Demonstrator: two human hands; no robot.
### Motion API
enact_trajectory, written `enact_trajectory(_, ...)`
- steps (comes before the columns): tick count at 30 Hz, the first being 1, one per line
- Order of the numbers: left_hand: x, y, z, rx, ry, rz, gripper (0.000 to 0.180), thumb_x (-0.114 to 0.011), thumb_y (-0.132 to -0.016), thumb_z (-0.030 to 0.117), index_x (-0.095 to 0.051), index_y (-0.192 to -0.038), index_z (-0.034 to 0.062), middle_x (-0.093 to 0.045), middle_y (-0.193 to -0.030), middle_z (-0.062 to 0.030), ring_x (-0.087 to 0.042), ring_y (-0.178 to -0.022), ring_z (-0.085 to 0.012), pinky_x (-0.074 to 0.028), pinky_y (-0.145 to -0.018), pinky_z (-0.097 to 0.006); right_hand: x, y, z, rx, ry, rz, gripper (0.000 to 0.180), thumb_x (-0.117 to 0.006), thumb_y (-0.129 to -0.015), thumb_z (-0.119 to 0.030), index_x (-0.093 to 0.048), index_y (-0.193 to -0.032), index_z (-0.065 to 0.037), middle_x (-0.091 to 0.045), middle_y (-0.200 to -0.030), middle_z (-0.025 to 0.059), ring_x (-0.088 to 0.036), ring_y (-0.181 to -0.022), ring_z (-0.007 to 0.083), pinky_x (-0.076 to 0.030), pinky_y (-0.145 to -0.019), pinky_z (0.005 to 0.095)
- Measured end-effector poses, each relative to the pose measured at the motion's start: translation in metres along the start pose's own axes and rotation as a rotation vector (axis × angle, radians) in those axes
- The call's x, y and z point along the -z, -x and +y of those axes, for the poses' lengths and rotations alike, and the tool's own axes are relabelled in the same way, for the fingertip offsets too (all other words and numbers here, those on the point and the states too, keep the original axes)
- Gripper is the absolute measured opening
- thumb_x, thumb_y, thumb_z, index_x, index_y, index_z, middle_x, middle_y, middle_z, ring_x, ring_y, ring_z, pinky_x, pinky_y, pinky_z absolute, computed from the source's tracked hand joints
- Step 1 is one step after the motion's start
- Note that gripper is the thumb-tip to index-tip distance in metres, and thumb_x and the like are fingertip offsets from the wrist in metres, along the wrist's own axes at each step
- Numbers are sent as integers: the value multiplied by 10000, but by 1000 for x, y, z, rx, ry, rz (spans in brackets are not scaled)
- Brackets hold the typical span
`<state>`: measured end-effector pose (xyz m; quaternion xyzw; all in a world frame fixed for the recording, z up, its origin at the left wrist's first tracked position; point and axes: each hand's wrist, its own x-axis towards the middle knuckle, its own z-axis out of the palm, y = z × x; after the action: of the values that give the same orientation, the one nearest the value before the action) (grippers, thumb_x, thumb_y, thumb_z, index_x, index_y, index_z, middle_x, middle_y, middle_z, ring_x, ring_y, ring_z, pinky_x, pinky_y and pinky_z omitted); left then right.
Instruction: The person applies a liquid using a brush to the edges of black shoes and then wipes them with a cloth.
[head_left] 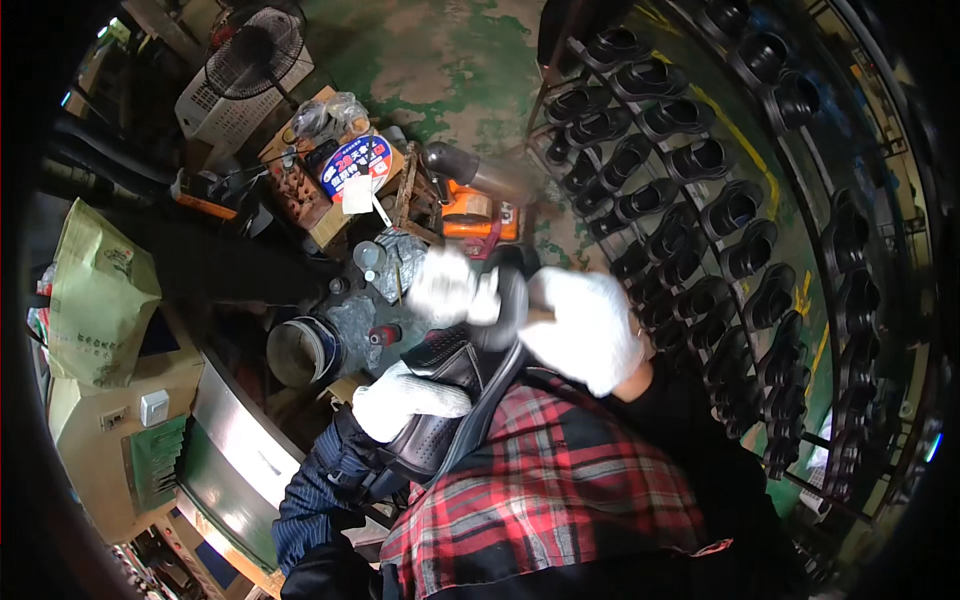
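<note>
A black shoe (438,452) with rows of small holes lies tilted across my lap. My left hand (408,402), in a white knitted glove, is closed over it, with the fingers lying across its upper. My right hand (588,333), gloved in white too, is curled beside the far end of the shoe and blurred by motion. A tan bit shows at its fingers, but what it grips is unclear. Between the hands is a smeared dark rounded piece (510,302). Left of that, a blurred white bundle (448,286) cannot be made out. Red plaid cloth (560,480) covers my lap.
On the right stands a rack of black shoes (735,208). An orange machine (468,210) sits ahead, near a cluttered box (300,195) and a fan (255,55). Left are a bucket (296,352), a red bottle (384,335) and a metal-topped bench (235,420).
</note>
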<state>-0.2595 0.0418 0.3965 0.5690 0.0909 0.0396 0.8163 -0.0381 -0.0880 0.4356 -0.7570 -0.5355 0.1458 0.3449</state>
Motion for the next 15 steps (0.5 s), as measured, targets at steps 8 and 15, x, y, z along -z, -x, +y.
enact_trajectory(8, -2, -3, 17, 557, 499, 115, 651, -711, -723, -58, -530, -1344, 17, -636, -1234, -77, -599, -1099, -187, -443, -981, -320, 23, -6, -10, -345, -730, -235, 202, -670, -859, -158, -660, -976, 6, -665, -803, 81, -606, -747, 117, -474, -693, 280)
enact_trajectory(15, -5, -2, 11, 527, 482, 79, 502, -724, -725, -30, -611, -1212, 18, -658, -1097, -83, -613, -1002, -194, -465, -904, -321, 26, -14, 7, 143, -148, -329, 281, -743, -749, -271, -665, -857, -23, -648, -778, 116, -636, -771, 284, -488, -695, 379)
